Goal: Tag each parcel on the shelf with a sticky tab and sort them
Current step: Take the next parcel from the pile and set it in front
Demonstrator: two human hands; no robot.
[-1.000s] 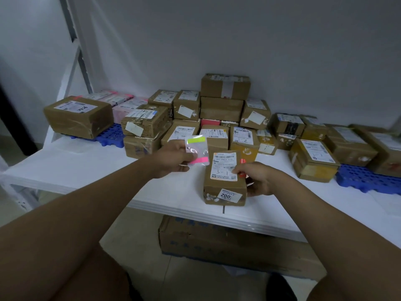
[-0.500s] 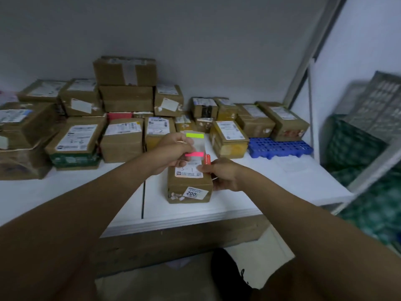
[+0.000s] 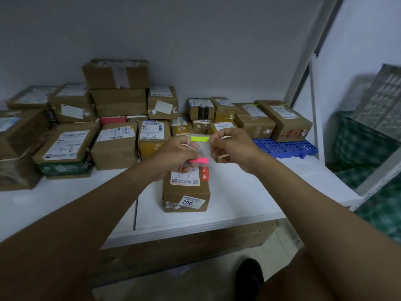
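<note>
**A:** What are the fingers doing?

**B:** The left hand (image 3: 178,154) has its fingers curled round the near-left edge of a clear sheet of sticky tabs (image 3: 200,149) and holds it up off the shelf. The right hand (image 3: 230,146) comes in from the other side, thumb and forefinger closed together at the sheet's upper right corner, just beside the yellow-green tab (image 3: 199,139). Whether they actually have the tab's end pinched I cannot tell (the tips blur into the plastic).

**A:** And the other tab?

**B:** A pink tab (image 3: 199,160) sits at the sheet's lower edge, right by the left fingertips.

**A:** Where is the parcel being tagged?

**B:** Directly under the two hands, a brown parcel (image 3: 186,192) stands alone on the white shelf (image 3: 238,192), its top label handwritten "3-1" and a small sticker on its near face. Neither hand touches it, as far as can be seen.

**A:** Further out?

**B:** Beyond the fingertips, against the grey wall, lies the mass of other parcels (image 3: 117,144): a three-high stack behind the left hand, flatter boxes left of it (one marked "3-2" just past the left knuckles). Beyond and right of the right hand, two long boxes (image 3: 284,120) rest on a blue plastic pallet (image 3: 286,147). Farther right, off the shelf's end, lean green crates (image 3: 364,148). Below the forearms, under the shelf's front edge, a large cardboard box (image 3: 184,253) sits on the floor, and a dark shoe (image 3: 249,276) shows near the right forearm.
</note>
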